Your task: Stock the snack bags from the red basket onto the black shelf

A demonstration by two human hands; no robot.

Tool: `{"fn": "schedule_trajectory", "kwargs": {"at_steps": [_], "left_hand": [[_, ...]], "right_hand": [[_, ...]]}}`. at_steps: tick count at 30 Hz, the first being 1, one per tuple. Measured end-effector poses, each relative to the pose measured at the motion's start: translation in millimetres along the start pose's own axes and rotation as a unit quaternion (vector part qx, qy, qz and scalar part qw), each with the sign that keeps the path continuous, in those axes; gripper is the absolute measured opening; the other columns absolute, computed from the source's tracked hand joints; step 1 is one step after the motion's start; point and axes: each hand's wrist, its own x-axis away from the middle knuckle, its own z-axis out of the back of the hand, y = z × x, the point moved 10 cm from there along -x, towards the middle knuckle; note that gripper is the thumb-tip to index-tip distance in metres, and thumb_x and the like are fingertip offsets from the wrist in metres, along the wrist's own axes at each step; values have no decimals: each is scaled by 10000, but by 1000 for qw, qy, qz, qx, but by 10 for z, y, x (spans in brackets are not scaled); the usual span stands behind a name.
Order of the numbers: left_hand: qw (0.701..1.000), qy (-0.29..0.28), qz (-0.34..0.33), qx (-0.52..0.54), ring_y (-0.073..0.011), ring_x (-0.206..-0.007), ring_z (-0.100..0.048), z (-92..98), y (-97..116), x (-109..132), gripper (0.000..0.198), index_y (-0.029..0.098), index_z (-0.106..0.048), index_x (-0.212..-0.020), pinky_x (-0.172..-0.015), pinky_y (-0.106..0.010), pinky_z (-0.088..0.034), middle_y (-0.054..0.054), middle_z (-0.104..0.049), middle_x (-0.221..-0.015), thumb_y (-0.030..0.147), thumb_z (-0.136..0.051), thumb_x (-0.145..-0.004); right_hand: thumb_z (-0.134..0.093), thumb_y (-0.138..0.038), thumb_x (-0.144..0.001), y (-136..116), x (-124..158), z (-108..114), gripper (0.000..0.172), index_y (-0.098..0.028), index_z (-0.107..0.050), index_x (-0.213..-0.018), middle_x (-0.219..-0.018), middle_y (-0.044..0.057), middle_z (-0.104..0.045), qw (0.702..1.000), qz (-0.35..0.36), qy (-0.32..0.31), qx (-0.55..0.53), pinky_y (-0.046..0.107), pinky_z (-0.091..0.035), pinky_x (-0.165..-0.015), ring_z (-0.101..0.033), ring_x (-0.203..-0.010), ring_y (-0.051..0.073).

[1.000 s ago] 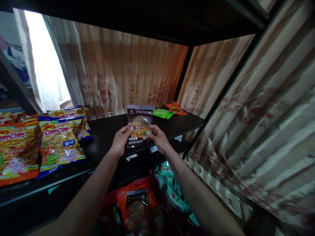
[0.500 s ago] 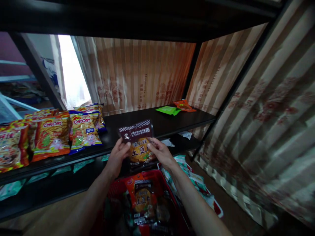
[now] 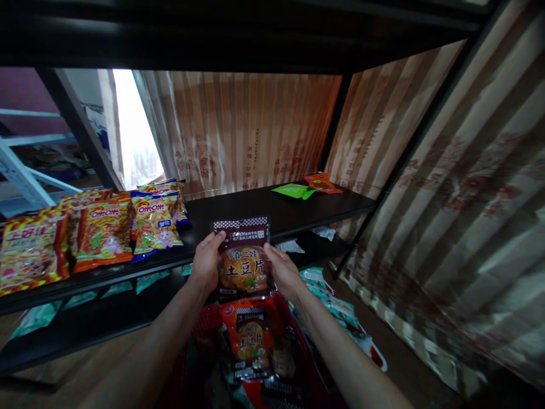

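Note:
A dark brown bag of potato chips [image 3: 244, 267] is held upright between my two hands, its printed front facing me. My left hand [image 3: 208, 262] grips the bag's left edge, thumb on the front near the top. On the right edge, my right hand [image 3: 281, 270] pinches the bag with the thumb in front. Just below it stands a red basket [image 3: 304, 346] with several snack bags inside, among them an orange and brown bag of potato chips [image 3: 251, 341]. Behind the held bag runs a black shelf [image 3: 238, 207].
Several snack bags [image 3: 157, 221] stand at the shelf's left. A green packet [image 3: 293, 191] and an orange packet [image 3: 322, 183] lie at its right end. Teal packages [image 3: 336, 309] sit low on the right. A black post [image 3: 400, 147] and striped curtain [image 3: 481, 199] bound the right side.
The bag of potato chips has gone from slightly tilted to straight upright and sits a little lower. My left thumb has moved up toward its top corner, and my right hand has shifted along its edge.

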Motion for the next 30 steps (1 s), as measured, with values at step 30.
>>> {"fn": "schedule_trajectory", "kwargs": {"at_steps": [30], "left_hand": [[999, -8, -21, -48, -163, -789, -654, 86, 83, -268, 192, 170, -657, -861, -670, -238, -520, -47, -700, -831, 299, -688, -723]], "right_hand": [[-756, -538, -610, 1, 48, 38, 453, -194, -710, -901, -817, 39, -744, 997, -17, 6, -74, 358, -519, -810, -687, -817, 227]]}}
